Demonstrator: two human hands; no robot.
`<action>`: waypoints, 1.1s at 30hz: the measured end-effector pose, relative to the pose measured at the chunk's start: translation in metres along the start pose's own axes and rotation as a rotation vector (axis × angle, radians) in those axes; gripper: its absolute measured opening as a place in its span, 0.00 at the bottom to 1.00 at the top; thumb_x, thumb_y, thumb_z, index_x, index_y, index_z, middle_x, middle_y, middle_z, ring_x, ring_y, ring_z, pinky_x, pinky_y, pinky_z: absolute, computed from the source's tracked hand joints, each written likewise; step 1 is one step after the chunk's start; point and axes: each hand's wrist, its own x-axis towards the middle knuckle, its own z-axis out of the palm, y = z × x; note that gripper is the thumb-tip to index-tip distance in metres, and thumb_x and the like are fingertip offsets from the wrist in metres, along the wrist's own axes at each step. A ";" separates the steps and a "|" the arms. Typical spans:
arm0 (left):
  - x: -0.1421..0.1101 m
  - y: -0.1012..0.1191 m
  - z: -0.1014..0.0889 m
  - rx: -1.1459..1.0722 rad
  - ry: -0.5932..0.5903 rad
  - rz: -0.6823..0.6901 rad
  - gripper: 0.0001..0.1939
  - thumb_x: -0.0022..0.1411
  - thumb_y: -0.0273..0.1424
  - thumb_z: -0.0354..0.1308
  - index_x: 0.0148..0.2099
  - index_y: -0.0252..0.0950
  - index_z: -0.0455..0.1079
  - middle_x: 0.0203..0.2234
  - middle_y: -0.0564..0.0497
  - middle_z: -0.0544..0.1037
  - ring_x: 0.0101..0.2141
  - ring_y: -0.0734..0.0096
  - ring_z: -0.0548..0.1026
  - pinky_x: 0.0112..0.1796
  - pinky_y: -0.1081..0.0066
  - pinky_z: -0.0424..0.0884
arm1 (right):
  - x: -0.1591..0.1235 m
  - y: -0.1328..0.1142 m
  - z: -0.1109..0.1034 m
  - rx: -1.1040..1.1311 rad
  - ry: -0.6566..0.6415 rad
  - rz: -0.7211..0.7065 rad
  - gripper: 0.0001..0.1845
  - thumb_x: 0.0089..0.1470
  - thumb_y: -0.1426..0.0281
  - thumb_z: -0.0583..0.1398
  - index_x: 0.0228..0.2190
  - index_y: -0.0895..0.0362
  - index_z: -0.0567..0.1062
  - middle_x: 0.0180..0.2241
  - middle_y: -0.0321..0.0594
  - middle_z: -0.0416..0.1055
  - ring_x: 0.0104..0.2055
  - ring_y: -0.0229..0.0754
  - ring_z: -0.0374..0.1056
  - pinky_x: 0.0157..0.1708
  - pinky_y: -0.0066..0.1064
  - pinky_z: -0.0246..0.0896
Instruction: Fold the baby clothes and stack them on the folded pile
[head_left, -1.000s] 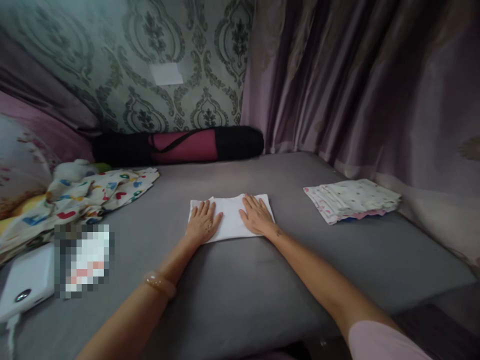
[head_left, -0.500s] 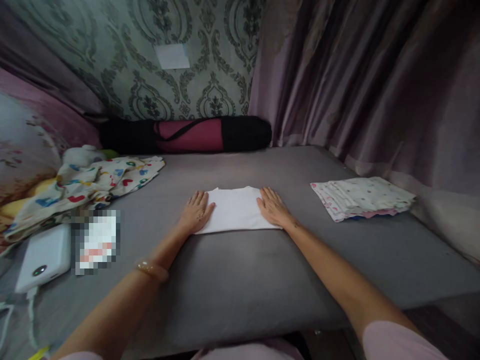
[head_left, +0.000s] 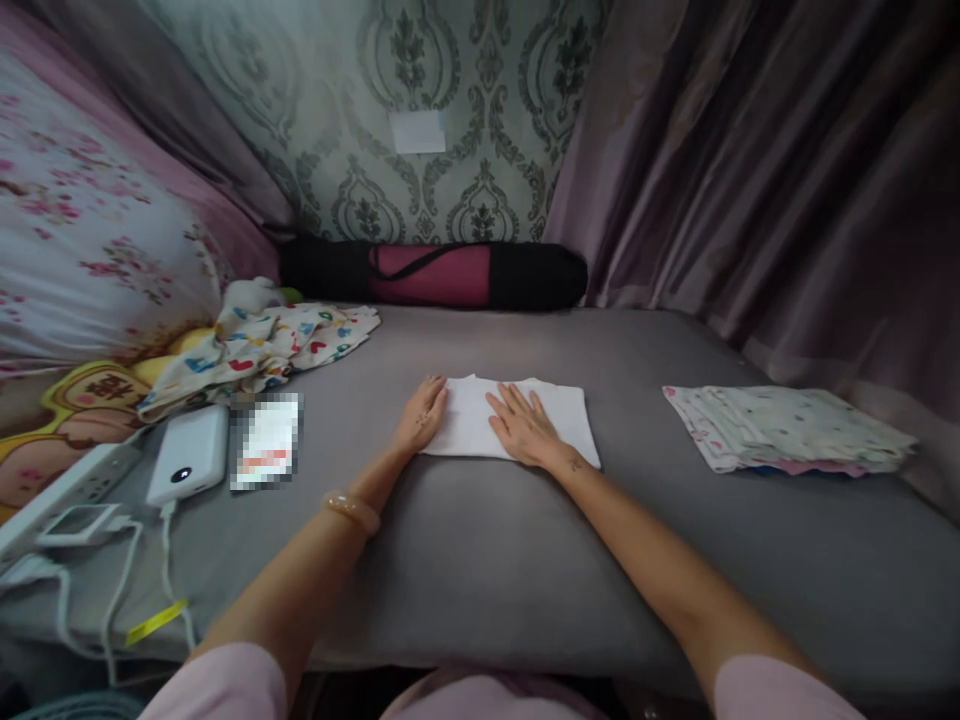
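"What carries everything?"

"A broad flat surface under a grey cloth cover (head_left: 480, 560)."

"Any container on it?"

"One: a long, tube-shaped black and maroon fabric bag (head_left: 442, 283) with a black strap, lying along the far edge. Whatever it holds is hidden."

"And the rest, going down in size?"

"A neat stack of folded, pale printed cloths (head_left: 795, 430) sits near the right edge. A crumpled cream cloth with bright coloured prints (head_left: 277, 345) lies toward the far left corner. The folded white cloth (head_left: 466, 420), roughly rectangular, lies flat about midway between the left and right edges. By the near left corner is a white plastic power strip (head_left: 112, 462), with a white box-shaped power bank (head_left: 191, 450) beside it, a cable plugged in."

"How are the arms placed?"

"Both reach forward over the near edge, slanting inward, out of pink sleeves."

"And the grip?"

"The right hand (head_left: 525, 425) is palm down on the white cloth, fingers spread wide, pinching nothing. The left hand (head_left: 422, 415) rests along its left end, fingers close together, extended rather than clenched, touching the cloth."
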 end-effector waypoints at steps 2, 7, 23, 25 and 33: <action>0.000 -0.002 0.001 0.005 -0.006 0.016 0.25 0.66 0.34 0.42 0.60 0.29 0.64 0.60 0.40 0.65 0.62 0.60 0.59 0.62 0.60 0.53 | 0.001 -0.002 0.005 0.012 -0.034 0.012 0.30 0.65 0.59 0.40 0.65 0.56 0.52 0.67 0.44 0.42 0.69 0.47 0.36 0.65 0.47 0.27; 0.001 -0.003 0.002 -0.048 0.014 0.013 0.23 0.64 0.30 0.44 0.58 0.33 0.65 0.59 0.43 0.67 0.60 0.61 0.62 0.61 0.60 0.56 | 0.011 -0.002 -0.007 0.031 -0.149 0.046 0.31 0.64 0.59 0.41 0.64 0.57 0.54 0.67 0.46 0.45 0.68 0.50 0.38 0.64 0.50 0.31; 0.000 0.003 -0.010 -0.312 0.195 -0.200 0.21 0.65 0.29 0.43 0.56 0.31 0.66 0.53 0.43 0.73 0.54 0.62 0.69 0.57 0.61 0.62 | 0.066 -0.046 0.003 0.060 -0.107 0.085 0.32 0.62 0.61 0.44 0.61 0.68 0.58 0.65 0.56 0.49 0.67 0.54 0.44 0.63 0.50 0.34; -0.001 0.004 -0.012 -0.322 0.207 -0.196 0.20 0.65 0.29 0.42 0.56 0.31 0.66 0.53 0.43 0.72 0.54 0.63 0.69 0.57 0.61 0.61 | 0.074 -0.059 0.002 0.049 -0.034 0.048 0.31 0.63 0.63 0.42 0.60 0.68 0.59 0.65 0.56 0.49 0.67 0.53 0.42 0.63 0.50 0.32; -0.002 0.006 -0.013 -0.312 0.206 -0.153 0.21 0.67 0.34 0.41 0.55 0.32 0.66 0.53 0.42 0.72 0.54 0.64 0.69 0.57 0.61 0.62 | 0.082 -0.087 0.029 0.096 0.078 -0.003 0.30 0.64 0.64 0.41 0.62 0.65 0.56 0.64 0.50 0.52 0.67 0.48 0.44 0.64 0.44 0.34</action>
